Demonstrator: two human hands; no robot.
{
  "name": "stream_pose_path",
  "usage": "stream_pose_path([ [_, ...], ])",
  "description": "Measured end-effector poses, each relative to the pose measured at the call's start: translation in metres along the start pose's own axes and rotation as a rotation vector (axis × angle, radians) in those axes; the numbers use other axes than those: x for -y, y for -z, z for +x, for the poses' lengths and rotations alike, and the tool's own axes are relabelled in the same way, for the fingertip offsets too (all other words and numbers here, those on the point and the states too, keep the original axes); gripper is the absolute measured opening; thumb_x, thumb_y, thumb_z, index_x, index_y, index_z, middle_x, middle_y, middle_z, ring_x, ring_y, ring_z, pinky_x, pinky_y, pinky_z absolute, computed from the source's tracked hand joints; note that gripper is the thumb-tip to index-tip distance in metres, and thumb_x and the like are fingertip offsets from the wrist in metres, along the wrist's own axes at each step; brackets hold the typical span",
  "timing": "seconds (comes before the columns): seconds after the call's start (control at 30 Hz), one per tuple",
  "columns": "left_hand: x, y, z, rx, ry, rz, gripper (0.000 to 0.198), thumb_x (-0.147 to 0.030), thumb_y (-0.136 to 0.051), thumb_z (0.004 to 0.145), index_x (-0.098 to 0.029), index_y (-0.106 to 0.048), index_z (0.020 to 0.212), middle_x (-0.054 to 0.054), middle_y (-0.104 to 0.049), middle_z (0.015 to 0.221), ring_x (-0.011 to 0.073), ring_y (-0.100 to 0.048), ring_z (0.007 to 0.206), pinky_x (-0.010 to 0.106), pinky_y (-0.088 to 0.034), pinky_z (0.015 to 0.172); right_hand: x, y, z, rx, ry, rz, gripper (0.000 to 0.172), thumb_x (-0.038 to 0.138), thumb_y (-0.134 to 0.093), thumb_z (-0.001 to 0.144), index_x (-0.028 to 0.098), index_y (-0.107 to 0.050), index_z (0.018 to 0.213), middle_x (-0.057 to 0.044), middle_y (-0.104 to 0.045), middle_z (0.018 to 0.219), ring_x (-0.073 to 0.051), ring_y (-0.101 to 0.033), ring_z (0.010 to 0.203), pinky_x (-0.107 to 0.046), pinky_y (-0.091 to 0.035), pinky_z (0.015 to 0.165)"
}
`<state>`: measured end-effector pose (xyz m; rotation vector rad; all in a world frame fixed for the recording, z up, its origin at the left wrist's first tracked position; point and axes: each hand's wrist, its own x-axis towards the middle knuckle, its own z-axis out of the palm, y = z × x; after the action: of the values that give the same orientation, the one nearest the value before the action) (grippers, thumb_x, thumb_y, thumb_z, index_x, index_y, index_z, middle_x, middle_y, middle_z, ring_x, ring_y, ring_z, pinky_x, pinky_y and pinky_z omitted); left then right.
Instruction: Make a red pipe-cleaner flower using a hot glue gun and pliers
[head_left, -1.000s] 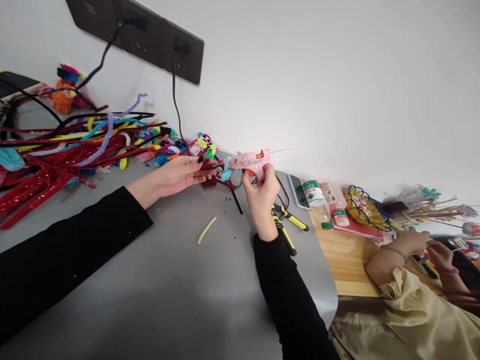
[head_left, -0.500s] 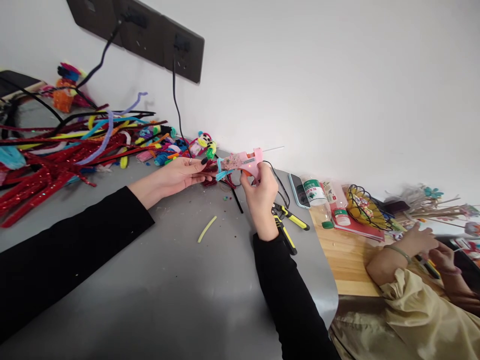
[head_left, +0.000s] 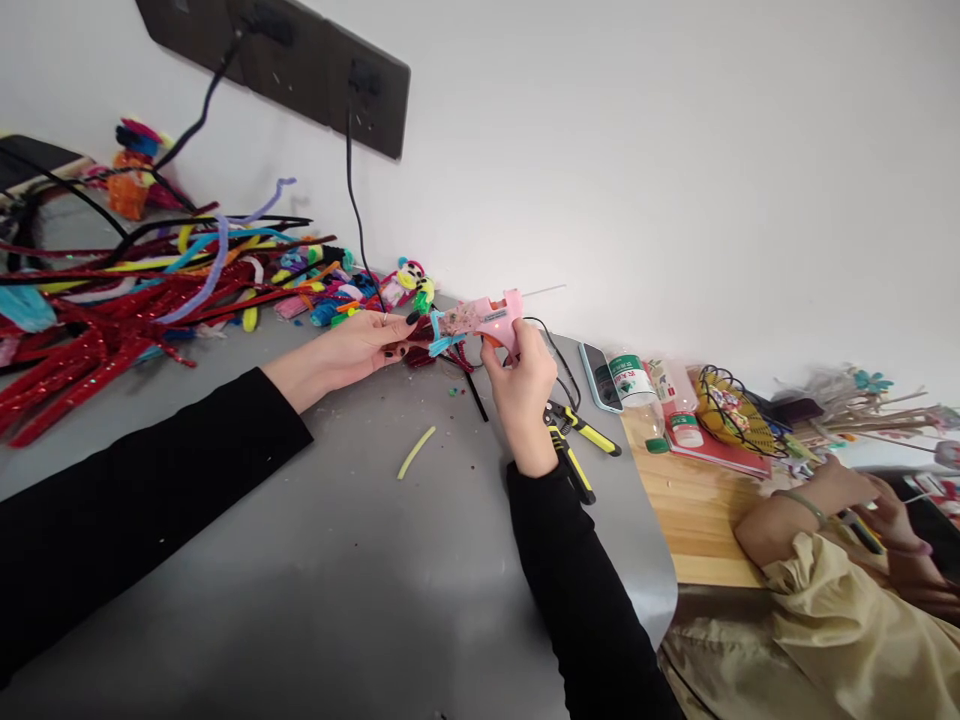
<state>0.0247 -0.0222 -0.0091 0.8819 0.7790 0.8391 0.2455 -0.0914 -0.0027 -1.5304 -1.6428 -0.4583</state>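
Observation:
My right hand (head_left: 521, 385) is closed round the grip of a pink hot glue gun (head_left: 486, 318), whose nozzle points left. Its tip meets a small dark red and blue pipe-cleaner piece (head_left: 429, 343) that my left hand (head_left: 358, 345) pinches between thumb and fingertips. Both hands hover just above the grey table (head_left: 315, 560) near the wall. Both sleeves are black. The gun's black cord (head_left: 559, 362) loops behind my right hand.
A heap of red, black and coloured pipe cleaners (head_left: 127, 290) lies at the left. Yellow-handled pliers (head_left: 576, 440), a phone (head_left: 600, 376) and a bottle (head_left: 634, 395) lie right of my hands. A yellow scrap (head_left: 415, 452) lies in front. Another person's hands (head_left: 847, 490) work at the wooden table, right.
The glue gun has moved slightly left and down, bringing its nozzle against the piece in my left hand. The other person's hands shifted a little.

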Motion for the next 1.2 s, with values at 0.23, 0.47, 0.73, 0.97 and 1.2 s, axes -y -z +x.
stream_pose_path([
  [0.23, -0.003, -0.004, -0.004, -0.040, 0.020, -0.007, 0.017, -0.013, -0.075, 0.090, -0.014, -0.074, 0.073, 0.006, -0.077, 0.080, 0.0122, -0.065, 0.075, 0.024, -0.042, 0.070, -0.002, 0.000, 0.000, 0.022, 0.009, -0.020, 0.018, 0.027, -0.055, 0.093, 0.017, -0.066, 0.102, 0.000, -0.056, 0.074, -0.015, -0.052, 0.066, -0.028, -0.042, 0.063],
  [0.47, -0.006, -0.006, -0.005, -0.064, 0.041, -0.057, 0.027, -0.008, -0.074, 0.090, -0.014, -0.068, 0.064, 0.001, -0.070, 0.071, 0.0093, -0.060, 0.069, 0.023, -0.042, 0.069, -0.001, 0.001, 0.000, 0.026, 0.005, -0.018, 0.019, 0.028, -0.056, 0.093, 0.017, -0.066, 0.106, 0.000, -0.054, 0.074, -0.015, -0.053, 0.067, -0.027, -0.044, 0.064],
  [0.73, -0.008, -0.012, -0.008, -0.107, 0.055, -0.092, 0.033, -0.004, -0.063, 0.096, -0.013, -0.069, 0.065, 0.003, -0.072, 0.070, 0.0103, -0.064, 0.072, 0.023, -0.043, 0.069, -0.002, 0.000, 0.001, 0.008, 0.038, -0.009, 0.019, 0.025, -0.054, 0.093, 0.016, -0.066, 0.105, 0.000, -0.055, 0.074, -0.015, -0.053, 0.066, -0.027, -0.044, 0.064],
  [0.97, -0.007, -0.010, -0.007, -0.117, 0.051, -0.078, 0.031, -0.006, -0.064, 0.095, -0.014, -0.068, 0.066, 0.002, -0.071, 0.071, 0.0102, -0.063, 0.071, 0.023, -0.043, 0.068, -0.002, 0.001, 0.001, 0.027, 0.025, -0.023, 0.016, 0.023, -0.054, 0.092, 0.018, -0.065, 0.101, 0.000, -0.055, 0.074, -0.015, -0.052, 0.066, -0.026, -0.043, 0.064],
  [1.2, -0.006, -0.007, -0.006, -0.059, 0.022, -0.056, 0.024, -0.010, -0.066, 0.095, -0.013, -0.073, 0.073, 0.007, -0.077, 0.080, 0.0118, -0.067, 0.076, 0.023, -0.041, 0.065, -0.005, 0.002, 0.002, 0.031, -0.006, -0.040, 0.014, 0.023, -0.056, 0.091, 0.018, -0.066, 0.100, 0.001, -0.053, 0.073, -0.014, -0.046, 0.062, -0.027, -0.037, 0.060],
])
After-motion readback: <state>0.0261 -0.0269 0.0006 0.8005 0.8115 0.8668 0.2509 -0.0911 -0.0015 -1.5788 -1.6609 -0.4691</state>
